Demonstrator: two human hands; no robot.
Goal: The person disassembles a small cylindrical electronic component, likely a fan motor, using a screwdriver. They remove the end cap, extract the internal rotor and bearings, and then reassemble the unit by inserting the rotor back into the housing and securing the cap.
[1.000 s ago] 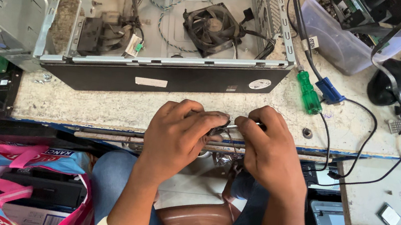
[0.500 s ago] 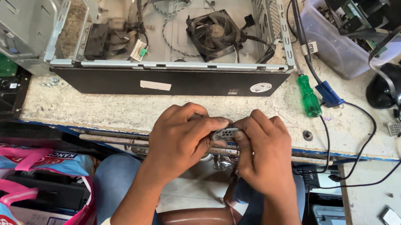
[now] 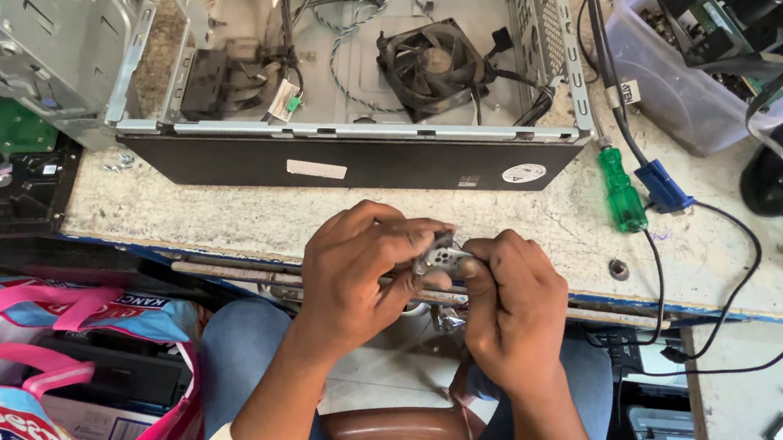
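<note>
Both of my hands meet at the front edge of the workbench (image 3: pixel 215 220), gripping one small grey metal part (image 3: pixel 444 254) between the fingertips. My left hand (image 3: pixel 361 271) wraps it from the left, my right hand (image 3: pixel 512 298) from the right. Most of the part is hidden by my fingers. Just behind my hands lies an open computer case (image 3: pixel 351 147) with a black fan (image 3: pixel 432 64) and loose cables inside.
A green-handled screwdriver (image 3: pixel 621 189) and a blue cable plug (image 3: pixel 662 188) lie right of the case. A hard drive (image 3: pixel 9 169) sits at far left, a clear bin of parts (image 3: pixel 700 98) at back right. Pink-handled bags (image 3: pixel 32 356) stand on the floor at left.
My hands have shifted slightly and stay closed on the small part. The view has drifted a little, nothing on the bench has moved.
</note>
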